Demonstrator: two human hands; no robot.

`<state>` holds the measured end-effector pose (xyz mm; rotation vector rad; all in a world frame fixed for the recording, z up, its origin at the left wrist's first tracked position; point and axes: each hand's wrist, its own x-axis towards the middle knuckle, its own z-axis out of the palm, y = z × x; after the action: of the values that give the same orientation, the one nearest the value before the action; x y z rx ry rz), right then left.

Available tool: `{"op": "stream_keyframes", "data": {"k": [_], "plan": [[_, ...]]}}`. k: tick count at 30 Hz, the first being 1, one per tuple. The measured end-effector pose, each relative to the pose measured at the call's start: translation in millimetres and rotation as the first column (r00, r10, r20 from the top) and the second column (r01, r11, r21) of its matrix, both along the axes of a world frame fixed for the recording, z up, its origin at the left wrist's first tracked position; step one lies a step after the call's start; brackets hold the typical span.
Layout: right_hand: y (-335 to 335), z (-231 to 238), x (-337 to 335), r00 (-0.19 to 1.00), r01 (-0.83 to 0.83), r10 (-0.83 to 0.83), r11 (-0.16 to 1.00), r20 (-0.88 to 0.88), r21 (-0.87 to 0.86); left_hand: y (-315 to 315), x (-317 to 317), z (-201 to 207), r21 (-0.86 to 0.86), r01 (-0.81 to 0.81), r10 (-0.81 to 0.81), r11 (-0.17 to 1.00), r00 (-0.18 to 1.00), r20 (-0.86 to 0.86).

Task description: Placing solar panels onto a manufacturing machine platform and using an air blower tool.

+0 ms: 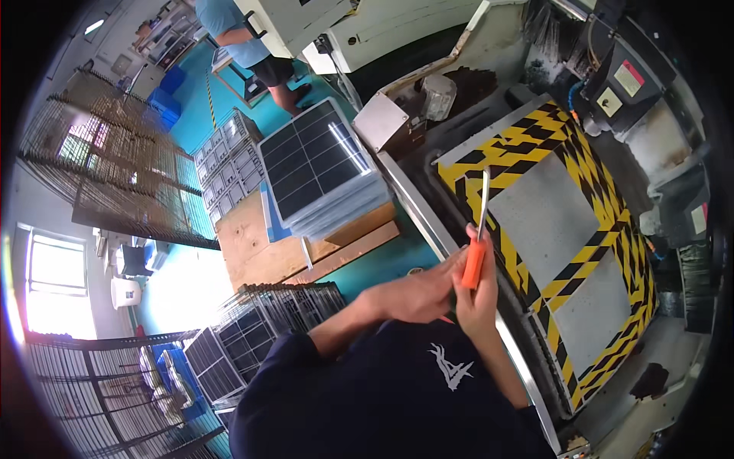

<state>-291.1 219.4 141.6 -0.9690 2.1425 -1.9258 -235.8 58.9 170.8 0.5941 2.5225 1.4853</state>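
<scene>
My right hand grips the orange handle of a hand tool. Its slim metal shaft points up and away from me, and the tip overlaps the striped tape in view; the exact kind of tool is not plain. Close against the right hand lies my left hand, back upward, with its fingertips hidden around the right hand. Whether the left fingers hold anything does not show. Just beyond both hands is a machine bed covered by grey plates framed in yellow-and-black striped tape.
A metal sill runs between me and the machine bed. To the left, stacked dark gridded panels sit on a wooden bench. Wire racks stand farther left. A person in a blue shirt is at the back.
</scene>
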Motion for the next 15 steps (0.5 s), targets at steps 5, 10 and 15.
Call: {"op": "stream_keyframes", "data": {"k": [5, 10, 15], "plan": [[-15.4, 10.1, -10.7, 0.965, -0.250, 0.217, 0.931, 0.147, 0.267, -133.4, -9.9, -17.4, -0.207, -0.420, 0.418, 0.884, 0.907, -0.052], [-65.3, 10.2, -3.1, 0.911, -0.353, 0.211, 0.843, 0.354, 0.406, -289.6, -53.0, -93.6, -0.107, -0.965, 0.931, 0.240, 0.260, -0.257], [-100.8, -7.8, -19.7, 0.880, -0.368, 0.128, 0.793, 0.457, 0.486, -378.5, -64.5, -154.4, -0.337, -0.933, 0.855, 0.126, 0.274, -0.441]]}}
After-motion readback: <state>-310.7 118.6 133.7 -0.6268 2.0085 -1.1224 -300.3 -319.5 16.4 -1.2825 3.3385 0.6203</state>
